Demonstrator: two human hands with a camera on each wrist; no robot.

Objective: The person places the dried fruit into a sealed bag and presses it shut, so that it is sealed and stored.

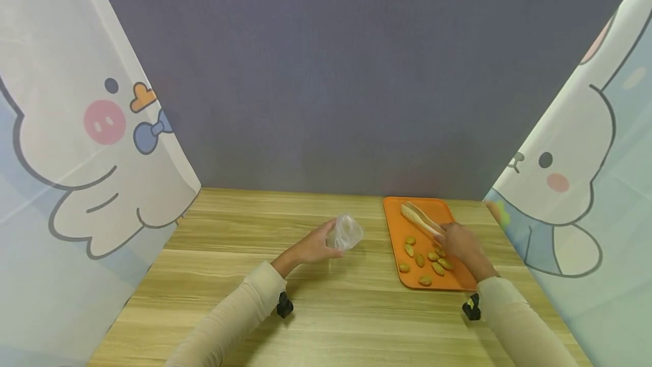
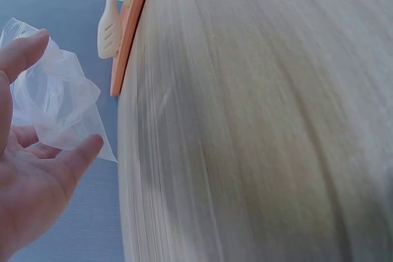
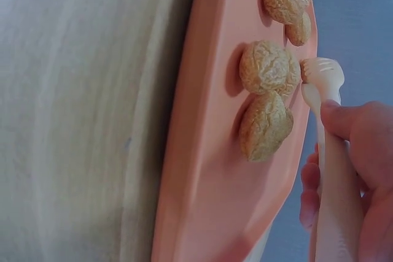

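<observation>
My left hand (image 1: 313, 247) holds a clear plastic bag (image 1: 349, 232) above the table, left of the orange tray (image 1: 442, 208). In the left wrist view its thumb and fingers curl around the bag's sides. My right hand (image 1: 460, 242) grips cream-coloured food tongs (image 1: 420, 221) over the tray. One tong tip is slotted like a fork, and the two tips lie close together with nothing seen between them. Several wrinkled, tan, potato-like pieces (image 3: 265, 128) lie on the tray below and beside the tongs.
The tray rests on the right side of a wood-grain table (image 1: 326, 321). A grey panel (image 1: 326, 84) stands along the table's far edge. Cartoon-printed sheets (image 1: 66, 129) flank the left and right sides.
</observation>
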